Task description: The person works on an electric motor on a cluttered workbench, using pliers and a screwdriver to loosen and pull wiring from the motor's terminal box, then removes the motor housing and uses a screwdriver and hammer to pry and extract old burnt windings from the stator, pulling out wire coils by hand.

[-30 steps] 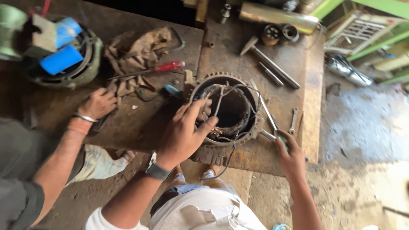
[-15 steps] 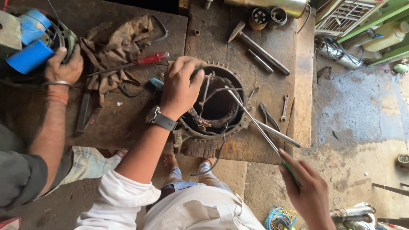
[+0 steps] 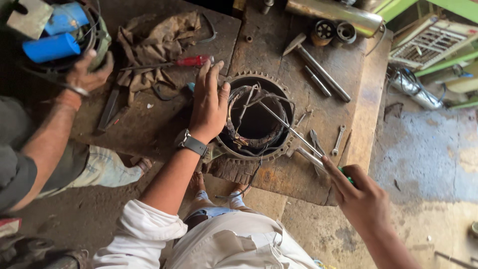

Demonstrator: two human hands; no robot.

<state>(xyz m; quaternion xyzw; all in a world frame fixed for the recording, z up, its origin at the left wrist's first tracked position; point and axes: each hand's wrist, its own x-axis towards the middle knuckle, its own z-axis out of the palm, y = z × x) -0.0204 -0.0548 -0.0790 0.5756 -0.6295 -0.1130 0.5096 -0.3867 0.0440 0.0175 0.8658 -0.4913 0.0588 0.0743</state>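
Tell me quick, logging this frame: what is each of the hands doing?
Left hand: open, flat on the round toothed metal motor housing.
Right hand: closed on a long green-handled screwdriver.

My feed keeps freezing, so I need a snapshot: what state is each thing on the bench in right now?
left hand: flat on the stator rim, holding nothing
right hand: closed on a long screwdriver
long screwdriver: slanted, tip inside the stator
motor stator: open side up, windings loose and pulled up
red screwdriver: lying untouched on the rag
hammer: lying flat
spanner: lying flat
co-worker's hand: resting on another stator
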